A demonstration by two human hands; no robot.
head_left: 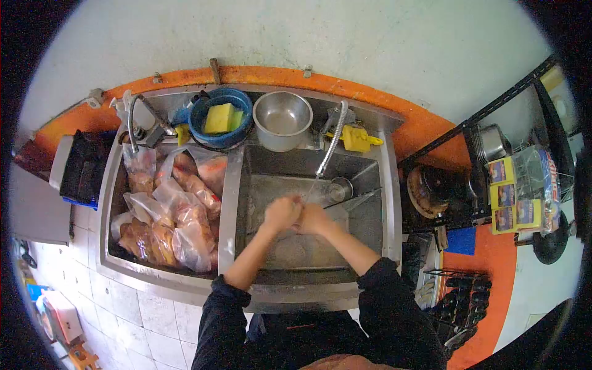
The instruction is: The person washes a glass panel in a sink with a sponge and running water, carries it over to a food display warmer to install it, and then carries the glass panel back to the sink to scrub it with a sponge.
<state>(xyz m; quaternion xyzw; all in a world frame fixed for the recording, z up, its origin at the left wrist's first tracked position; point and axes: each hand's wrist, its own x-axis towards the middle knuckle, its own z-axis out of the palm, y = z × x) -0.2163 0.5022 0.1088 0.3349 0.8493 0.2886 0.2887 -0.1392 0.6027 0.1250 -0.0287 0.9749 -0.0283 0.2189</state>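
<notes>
Left hand (pixel 282 214) and right hand (pixel 312 219) meet over right sink basin (pixel 293 258), below flexible spout (pixel 335 140); finger closure, grip indeterminable. Metal cup (pixel 339 190) in basin, just beyond. Work judged underway; completion unreadable. Bagged meat (pixel 192 225) unopened, left basin (pixel 167 274).

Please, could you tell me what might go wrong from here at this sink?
The steel bowl stands close to the back edge of the right basin; a knock might tip it in. The left hand and right hand are near the metal cup, so they could bump it. If water runs from the tap, it might splash toward the plastic bags in the left basin.
</notes>
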